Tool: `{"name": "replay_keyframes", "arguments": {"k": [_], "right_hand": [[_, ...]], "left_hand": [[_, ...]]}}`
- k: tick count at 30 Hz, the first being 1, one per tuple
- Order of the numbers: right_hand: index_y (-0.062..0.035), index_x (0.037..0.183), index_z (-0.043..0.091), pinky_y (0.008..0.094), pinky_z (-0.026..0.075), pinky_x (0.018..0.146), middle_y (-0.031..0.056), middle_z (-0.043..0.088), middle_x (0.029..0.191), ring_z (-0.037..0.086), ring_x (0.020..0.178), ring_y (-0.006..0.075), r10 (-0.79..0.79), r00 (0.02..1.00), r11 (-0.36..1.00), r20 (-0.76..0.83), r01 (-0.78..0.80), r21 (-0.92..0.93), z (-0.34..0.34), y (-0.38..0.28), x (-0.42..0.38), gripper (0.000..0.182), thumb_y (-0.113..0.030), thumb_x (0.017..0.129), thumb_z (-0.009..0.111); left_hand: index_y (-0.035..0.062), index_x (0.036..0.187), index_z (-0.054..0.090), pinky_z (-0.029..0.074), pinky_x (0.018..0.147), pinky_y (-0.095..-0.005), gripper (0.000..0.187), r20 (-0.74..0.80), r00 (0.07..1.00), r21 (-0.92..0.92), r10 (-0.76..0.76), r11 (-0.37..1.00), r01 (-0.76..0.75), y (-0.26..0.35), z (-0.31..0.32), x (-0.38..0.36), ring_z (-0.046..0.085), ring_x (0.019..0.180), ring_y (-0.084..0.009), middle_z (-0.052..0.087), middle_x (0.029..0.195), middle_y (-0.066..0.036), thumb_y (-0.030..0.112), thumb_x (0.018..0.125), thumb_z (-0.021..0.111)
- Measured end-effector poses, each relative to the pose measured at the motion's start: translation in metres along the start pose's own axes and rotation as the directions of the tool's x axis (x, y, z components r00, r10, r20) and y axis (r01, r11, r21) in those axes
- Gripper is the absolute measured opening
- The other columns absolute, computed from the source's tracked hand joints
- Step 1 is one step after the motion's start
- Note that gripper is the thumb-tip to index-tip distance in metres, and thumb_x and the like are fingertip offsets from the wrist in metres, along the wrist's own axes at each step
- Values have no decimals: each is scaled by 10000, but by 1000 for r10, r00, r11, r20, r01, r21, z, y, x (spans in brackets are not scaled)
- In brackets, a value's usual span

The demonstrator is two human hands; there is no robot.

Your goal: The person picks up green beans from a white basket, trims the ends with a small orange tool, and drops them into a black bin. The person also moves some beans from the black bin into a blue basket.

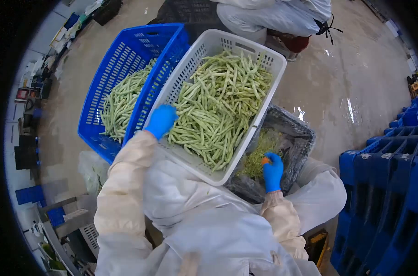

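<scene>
My left hand [162,121], in a blue glove, is over the left wall of the white crate [278,69], close to the blue crate [91,99]. Its fingers are blurred and bunched in outline, so I cannot make out whether they hold anything. Green beans [218,101] fill much of the white crate, and more green beans [126,99] lie in the blue one. My right hand [273,171], also gloved in blue, is closed on a small orange object [265,160]. It hangs above a black plastic-lined bin [305,133] holding green trimmings [255,161].
Another person [273,20] in white clothing sits ahead, beyond the crates. Stacked blue pallets [379,193] stand on the right. Wet patches shine on the floor [342,83]. A clear plastic bag [91,168] lies left of my knees.
</scene>
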State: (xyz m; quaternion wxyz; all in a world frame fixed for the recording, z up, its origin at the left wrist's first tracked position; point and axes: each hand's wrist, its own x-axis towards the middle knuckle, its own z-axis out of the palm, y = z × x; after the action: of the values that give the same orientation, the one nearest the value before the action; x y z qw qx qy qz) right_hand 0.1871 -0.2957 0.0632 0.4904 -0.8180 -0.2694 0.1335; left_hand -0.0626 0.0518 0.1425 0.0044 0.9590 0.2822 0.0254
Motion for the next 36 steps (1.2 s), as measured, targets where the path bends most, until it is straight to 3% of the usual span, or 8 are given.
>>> {"name": "replay_keyframes", "arguments": {"k": [2,10,12,14,26,28,30,36], "right_hand": [[-18,899,624,315,456,760,111,635,848,599,772,220,121,984,992,134,-124,17,1,-13,0,161,-74,749,637],[-5,950,624,263,454,745,67,645,847,581,802,113,229,919,959,322,-270,91,7,-24,0,169,-89,805,599],[-9,944,625,264,454,734,59,643,843,575,793,105,201,922,963,332,-247,103,9,-27,-2,159,-91,814,587],[-9,933,623,269,455,718,58,640,820,572,783,104,193,908,937,373,-283,204,12,-31,-4,150,-91,815,582],[-16,907,607,324,468,634,131,625,750,591,663,195,121,888,959,445,-221,180,8,-39,-15,189,-176,808,591],[-14,911,608,307,467,649,114,633,776,595,698,166,52,878,950,476,-190,247,2,-69,-14,167,-148,814,585],[-19,951,606,289,466,679,94,638,811,594,749,140,22,843,896,538,-256,364,13,-67,-24,171,-134,827,580],[-18,1093,563,282,458,789,66,624,951,573,887,134,-152,763,862,628,-209,462,-3,-109,-34,263,-89,840,574]], "left_hand": [[90,820,635,444,635,-418,130,380,925,309,-10,944,-117,8,77,14,576,779,-271,616,771,-84,125,752,530],[114,835,601,371,672,-373,108,258,966,473,-24,875,-105,13,162,43,526,821,-226,564,800,-35,130,768,518],[126,857,645,360,687,-380,150,409,903,505,-133,857,-103,7,163,43,519,865,-217,561,865,-21,134,773,521],[134,850,648,370,681,-385,155,203,979,596,-38,798,-93,3,161,31,513,869,-211,576,837,-19,122,780,510],[40,830,674,508,612,-309,186,509,803,145,-311,950,276,9,47,19,658,759,-252,659,762,-116,118,760,520],[39,938,644,513,635,-312,208,739,639,-375,-213,658,653,5,-6,1,647,750,-200,652,802,-83,160,783,577],[42,1080,573,510,679,-321,319,729,637,-674,-251,-98,732,40,-41,-27,615,776,-166,629,908,-62,201,806,611],[59,1175,507,495,766,-336,342,635,772,-662,21,-501,558,161,-39,-49,584,900,-169,600,1000,-71,162,855,569]]}}
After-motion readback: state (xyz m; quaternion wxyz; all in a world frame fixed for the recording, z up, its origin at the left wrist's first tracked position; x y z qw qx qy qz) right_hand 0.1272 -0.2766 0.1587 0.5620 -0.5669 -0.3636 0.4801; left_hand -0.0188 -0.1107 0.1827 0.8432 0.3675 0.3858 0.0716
